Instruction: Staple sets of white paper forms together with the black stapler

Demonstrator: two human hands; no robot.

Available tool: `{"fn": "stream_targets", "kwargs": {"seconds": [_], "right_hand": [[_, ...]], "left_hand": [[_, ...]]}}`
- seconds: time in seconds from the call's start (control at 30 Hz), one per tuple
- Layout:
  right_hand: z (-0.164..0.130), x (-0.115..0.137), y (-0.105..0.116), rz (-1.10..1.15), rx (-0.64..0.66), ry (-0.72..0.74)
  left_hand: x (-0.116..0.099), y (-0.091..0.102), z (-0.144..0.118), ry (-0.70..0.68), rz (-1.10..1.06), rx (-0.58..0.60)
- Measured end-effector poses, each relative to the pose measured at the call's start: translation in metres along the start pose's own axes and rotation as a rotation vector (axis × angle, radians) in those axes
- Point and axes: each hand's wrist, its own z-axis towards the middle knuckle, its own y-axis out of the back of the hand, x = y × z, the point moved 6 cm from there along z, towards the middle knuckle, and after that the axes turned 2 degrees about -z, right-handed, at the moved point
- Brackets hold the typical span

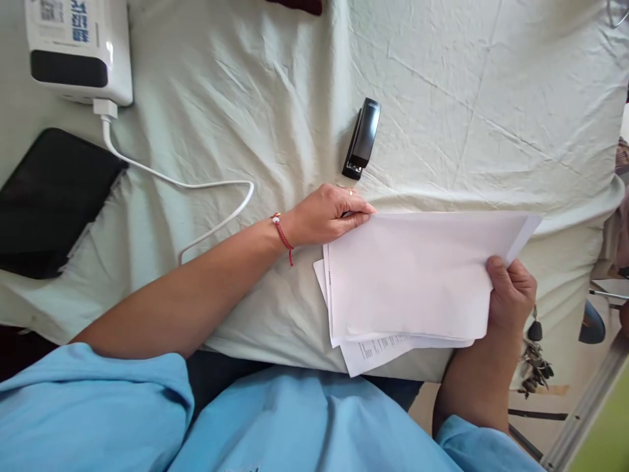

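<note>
A loose stack of white paper sheets (413, 275) lies on the pale cloth near the front edge, the lower sheets sticking out with printed text. My left hand (327, 213) rests flat with its fingertips pressing the stack's upper left corner; a red cord bracelet is on that wrist. My right hand (511, 292) pinches the stack's right edge, thumb on top. A black stapler (362, 139) lies on the cloth just beyond my left hand, apart from it.
A white power bank (78, 49) sits at the far left with a white cable (196, 187) curling across the cloth (246, 98). A black tablet (49, 196) lies at the left. Keys (533, 360) hang past the table's right edge.
</note>
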Motion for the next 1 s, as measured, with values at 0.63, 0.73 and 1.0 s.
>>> {"fn": "stream_targets", "kwargs": {"seconds": [0.63, 0.73, 1.0], "right_hand": [[0.014, 0.004, 0.002, -0.236, 0.162, 0.013], [0.017, -0.008, 0.004, -0.241, 0.318, -0.163], [0.019, -0.017, 0.006, -0.169, 0.478, -0.348]], "left_hand": [[-0.003, 0.018, 0.001, 0.08, 0.022, -0.195], [-0.007, 0.012, 0.001, 0.009, -0.058, 0.008], [-0.005, 0.006, -0.002, -0.062, -0.015, 0.138]]}}
